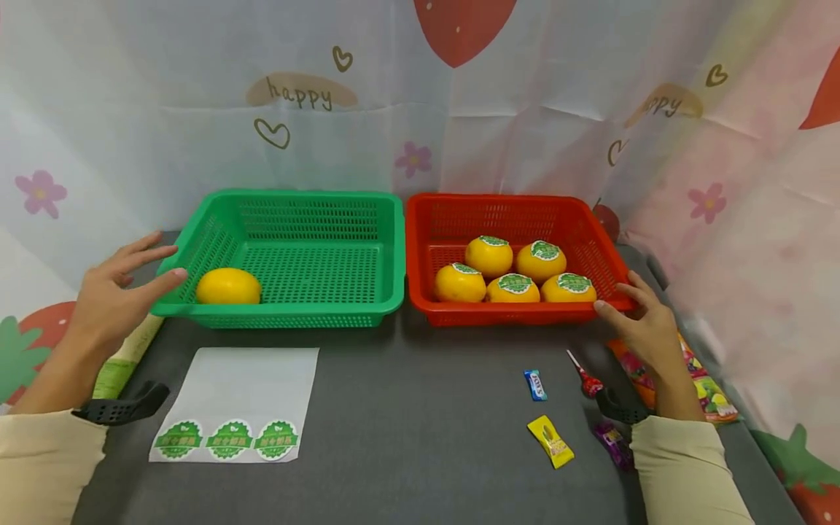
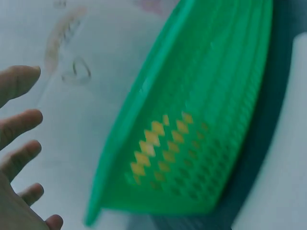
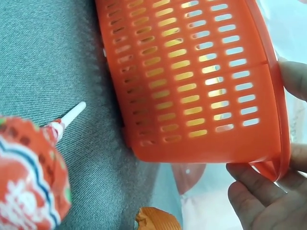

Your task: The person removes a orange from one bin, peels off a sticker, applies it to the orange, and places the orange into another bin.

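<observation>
- My left hand [image 1: 108,295] hovers with straight, spread fingers just outside the near left corner of the green basket [image 1: 387,251]; in the left wrist view there is a gap between my fingertips [image 2: 21,120] and its wall, so this grip is open and holds nothing.
- My right hand [image 1: 646,324] is at the near right corner of the red basket [image 1: 420,240]. The right wrist view shows my fingers [image 3: 252,184] curled under its rim and a thumb on the rim's outer edge, so this grip is on the basket itself.
- One plain orange [image 1: 228,286] lies in the green basket at about 8 o'clock on its floor, near the left wall. I see no sticker on it.
- Five stickered oranges [image 1: 513,288] sit clustered in the near half of the red basket, each with a green round label on top.
- A sticker sheet [image 1: 239,405] lies on the grey surface [image 1: 407,437] at 6 o'clock from the green basket, with three green stickers [image 1: 226,440] left along its near edge.
- Judging by this, most of the labelling looks done: five fruits marked and sorted, one bare fruit left, stickers to spare.
- Wrapped sweets [image 1: 550,440] and a lollipop [image 1: 587,380] lie at 6 o'clock from the red basket, near my right wrist.
</observation>
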`<state>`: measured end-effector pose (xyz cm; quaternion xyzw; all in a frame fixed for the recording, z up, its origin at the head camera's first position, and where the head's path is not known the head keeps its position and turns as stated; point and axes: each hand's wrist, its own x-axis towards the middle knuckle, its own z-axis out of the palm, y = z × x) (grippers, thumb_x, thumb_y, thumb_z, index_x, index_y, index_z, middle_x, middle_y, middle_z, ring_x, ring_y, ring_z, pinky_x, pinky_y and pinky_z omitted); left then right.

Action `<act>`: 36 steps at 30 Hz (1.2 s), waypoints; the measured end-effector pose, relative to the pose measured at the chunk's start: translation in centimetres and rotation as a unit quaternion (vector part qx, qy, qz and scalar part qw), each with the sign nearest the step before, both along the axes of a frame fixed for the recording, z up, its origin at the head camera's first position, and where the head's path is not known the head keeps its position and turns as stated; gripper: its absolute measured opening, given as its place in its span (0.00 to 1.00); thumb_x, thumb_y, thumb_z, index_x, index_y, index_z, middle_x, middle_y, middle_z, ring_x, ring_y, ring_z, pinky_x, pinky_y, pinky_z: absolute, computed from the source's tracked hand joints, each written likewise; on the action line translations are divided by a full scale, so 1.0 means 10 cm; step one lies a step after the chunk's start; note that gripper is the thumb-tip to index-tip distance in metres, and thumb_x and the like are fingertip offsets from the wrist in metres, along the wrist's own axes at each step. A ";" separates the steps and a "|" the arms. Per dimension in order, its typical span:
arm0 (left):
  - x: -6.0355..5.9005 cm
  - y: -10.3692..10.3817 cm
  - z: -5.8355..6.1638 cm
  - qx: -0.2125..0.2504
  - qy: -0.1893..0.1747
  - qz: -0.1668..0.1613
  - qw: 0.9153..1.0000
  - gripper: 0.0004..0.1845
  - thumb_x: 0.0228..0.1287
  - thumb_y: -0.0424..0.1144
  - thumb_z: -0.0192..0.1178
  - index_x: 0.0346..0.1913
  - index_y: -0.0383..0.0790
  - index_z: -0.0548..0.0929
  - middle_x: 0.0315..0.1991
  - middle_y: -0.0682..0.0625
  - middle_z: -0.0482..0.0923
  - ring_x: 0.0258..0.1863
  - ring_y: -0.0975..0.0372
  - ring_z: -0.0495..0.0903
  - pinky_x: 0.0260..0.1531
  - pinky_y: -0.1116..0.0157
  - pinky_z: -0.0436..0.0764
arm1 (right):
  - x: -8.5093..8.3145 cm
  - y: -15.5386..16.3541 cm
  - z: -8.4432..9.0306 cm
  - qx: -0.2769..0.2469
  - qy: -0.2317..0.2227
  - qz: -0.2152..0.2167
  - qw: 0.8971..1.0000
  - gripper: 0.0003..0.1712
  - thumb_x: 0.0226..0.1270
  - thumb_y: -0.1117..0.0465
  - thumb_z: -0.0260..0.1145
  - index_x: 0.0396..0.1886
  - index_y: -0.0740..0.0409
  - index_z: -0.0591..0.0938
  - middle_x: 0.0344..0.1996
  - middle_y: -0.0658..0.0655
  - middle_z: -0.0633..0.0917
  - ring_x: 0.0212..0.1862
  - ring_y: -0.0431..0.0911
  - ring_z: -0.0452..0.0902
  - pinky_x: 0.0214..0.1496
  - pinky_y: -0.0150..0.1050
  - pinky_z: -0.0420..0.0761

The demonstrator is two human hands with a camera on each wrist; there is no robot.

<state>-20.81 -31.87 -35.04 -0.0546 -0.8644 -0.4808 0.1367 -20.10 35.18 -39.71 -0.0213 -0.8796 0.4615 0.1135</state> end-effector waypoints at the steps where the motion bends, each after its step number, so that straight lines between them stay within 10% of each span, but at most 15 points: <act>1: 0.01 -0.05 -0.04 0.000 -0.006 0.009 1.000 0.27 0.69 0.41 0.59 0.67 0.35 0.71 0.72 0.59 0.57 0.73 0.63 0.46 0.68 0.52 0.45 | 0.00 0.00 0.00 -0.001 0.000 0.002 1.000 0.40 0.67 0.47 0.65 0.68 0.69 0.68 0.75 0.51 0.54 0.69 0.58 0.59 0.52 0.22 0.69; 9: -0.01 -0.23 -0.29 -0.017 -0.019 0.028 0.999 0.27 0.69 0.44 0.59 0.67 0.37 0.71 0.71 0.61 0.59 0.72 0.64 0.48 0.65 0.60 0.54 | 0.01 0.03 0.03 0.020 -0.009 0.013 1.000 0.42 0.67 0.46 0.65 0.70 0.68 0.66 0.75 0.52 0.53 0.68 0.59 0.59 0.49 0.19 0.68; 14: -0.05 -0.25 -0.38 -0.051 -0.021 0.005 0.998 0.28 0.69 0.44 0.59 0.66 0.32 0.71 0.73 0.55 0.56 0.73 0.54 0.48 0.64 0.41 0.53 | 0.01 0.05 0.08 0.044 -0.020 0.023 0.999 0.42 0.67 0.45 0.64 0.68 0.71 0.66 0.75 0.56 0.52 0.63 0.61 0.64 0.42 0.20 0.73; 18: -0.05 -0.24 -0.44 -0.093 -0.027 0.015 0.995 0.30 0.68 0.48 0.60 0.66 0.31 0.72 0.73 0.56 0.55 0.72 0.46 0.50 0.58 0.36 0.58 | -0.02 0.06 0.20 0.100 -0.026 0.043 0.994 0.40 0.67 0.46 0.64 0.65 0.75 0.69 0.73 0.65 0.54 0.65 0.66 0.58 0.54 0.46 0.77; 22: -0.03 -0.24 -0.48 -0.103 -0.011 0.031 0.994 0.31 0.67 0.48 0.61 0.66 0.32 0.71 0.73 0.58 0.55 0.71 0.46 0.51 0.61 0.40 0.57 | -0.03 0.04 0.43 0.149 -0.030 0.050 0.987 0.42 0.66 0.46 0.65 0.64 0.76 0.68 0.70 0.73 0.57 0.66 0.73 0.52 0.54 0.70 0.66; 26: -0.04 -0.24 -0.51 -0.106 0.015 0.039 0.994 0.30 0.66 0.45 0.63 0.64 0.30 0.73 0.72 0.55 0.57 0.71 0.46 0.52 0.62 0.40 0.55 | 0.00 -0.05 0.76 0.166 -0.022 0.054 0.984 0.41 0.65 0.46 0.67 0.65 0.72 0.68 0.69 0.72 0.58 0.63 0.74 0.57 0.53 0.70 0.65; 32: -0.05 -0.23 -0.51 -0.130 0.023 0.057 0.990 0.29 0.65 0.47 0.63 0.63 0.31 0.75 0.71 0.56 0.59 0.69 0.44 0.56 0.49 0.73 0.63 | 0.02 -0.30 1.23 0.190 0.013 0.105 0.976 0.36 0.63 0.52 0.70 0.64 0.68 0.72 0.69 0.69 0.59 0.63 0.69 0.58 0.58 0.68 0.63; 36: -0.04 -0.19 -0.52 -0.140 0.017 0.062 0.988 0.30 0.66 0.48 0.62 0.63 0.30 0.75 0.72 0.54 0.59 0.68 0.42 0.57 0.52 0.67 0.65 | 0.01 -0.50 1.49 0.192 0.024 0.148 0.970 0.32 0.61 0.55 0.72 0.61 0.67 0.75 0.66 0.66 0.65 0.60 0.63 0.63 0.58 0.64 0.65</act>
